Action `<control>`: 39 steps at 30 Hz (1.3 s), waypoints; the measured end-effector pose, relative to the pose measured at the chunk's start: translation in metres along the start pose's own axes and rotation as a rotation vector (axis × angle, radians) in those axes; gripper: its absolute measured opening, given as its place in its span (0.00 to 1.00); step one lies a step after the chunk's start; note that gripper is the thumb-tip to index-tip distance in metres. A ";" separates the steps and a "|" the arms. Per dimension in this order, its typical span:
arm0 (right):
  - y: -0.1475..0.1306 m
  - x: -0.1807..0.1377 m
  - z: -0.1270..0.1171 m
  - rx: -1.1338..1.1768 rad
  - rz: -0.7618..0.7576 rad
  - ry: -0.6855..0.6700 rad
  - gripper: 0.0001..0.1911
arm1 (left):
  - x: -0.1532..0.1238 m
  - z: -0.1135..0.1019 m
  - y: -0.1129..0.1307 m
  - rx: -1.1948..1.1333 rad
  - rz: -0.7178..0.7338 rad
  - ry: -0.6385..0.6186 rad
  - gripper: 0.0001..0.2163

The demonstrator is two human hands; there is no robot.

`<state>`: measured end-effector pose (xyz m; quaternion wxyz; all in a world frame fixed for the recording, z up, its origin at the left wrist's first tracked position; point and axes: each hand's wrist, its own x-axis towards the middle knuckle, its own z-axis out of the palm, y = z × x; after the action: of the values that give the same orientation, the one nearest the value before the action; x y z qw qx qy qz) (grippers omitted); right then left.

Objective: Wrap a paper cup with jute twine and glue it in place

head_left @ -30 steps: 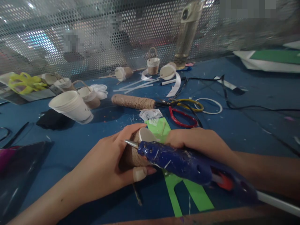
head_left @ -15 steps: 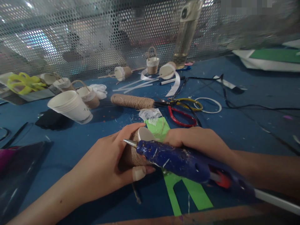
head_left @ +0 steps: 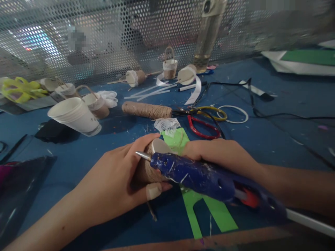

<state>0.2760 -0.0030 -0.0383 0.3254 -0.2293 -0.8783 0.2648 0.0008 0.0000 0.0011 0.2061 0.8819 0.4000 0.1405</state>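
Note:
My left hand (head_left: 117, 181) is wrapped round a small paper cup covered in brown twine (head_left: 150, 167), which lies on its side with its white mouth facing away. Thumb and forefinger pinch its wall. A blue hot glue gun (head_left: 199, 176) lies across the front, its metal nozzle touching the cup near the rim. My right hand (head_left: 222, 157) sits behind the gun's body with its fingers curled toward the cup; the gun hides the fingertips. Under both hands lies a green paper cut-out (head_left: 214, 212) on the blue table (head_left: 282, 139).
Further back lie a spool of twine (head_left: 146, 110), a stack of white paper cups (head_left: 75, 116), red and yellow-handled scissors (head_left: 206, 120), a white ring (head_left: 234, 114), black cables (head_left: 274, 115) and several small finished twine baskets (head_left: 170, 64). A perforated metal screen (head_left: 104, 38) closes the far edge.
Both hands, the cup and the glue gun have kept their pose; the view has tipped down slightly, so everything sits a little higher and to the left in the picture.

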 end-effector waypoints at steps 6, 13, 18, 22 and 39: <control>-0.002 0.000 -0.002 -0.014 -0.002 -0.009 0.10 | 0.001 0.000 0.000 -0.013 -0.007 -0.010 0.34; -0.002 0.003 -0.003 0.018 0.015 -0.038 0.10 | 0.002 -0.003 0.004 -0.022 -0.057 -0.010 0.35; -0.004 0.003 -0.005 0.034 0.023 -0.045 0.10 | 0.002 -0.003 0.006 -0.026 -0.064 -0.006 0.35; -0.006 0.004 -0.006 0.042 0.051 -0.075 0.09 | 0.002 -0.003 0.005 -0.032 -0.071 -0.024 0.34; -0.004 0.002 -0.003 0.033 0.012 -0.035 0.10 | 0.003 -0.004 0.002 -0.015 -0.045 -0.018 0.35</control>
<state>0.2758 -0.0040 -0.0324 0.3121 -0.2244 -0.8780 0.2853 0.0025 0.0016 0.0059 0.2193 0.8723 0.4170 0.1311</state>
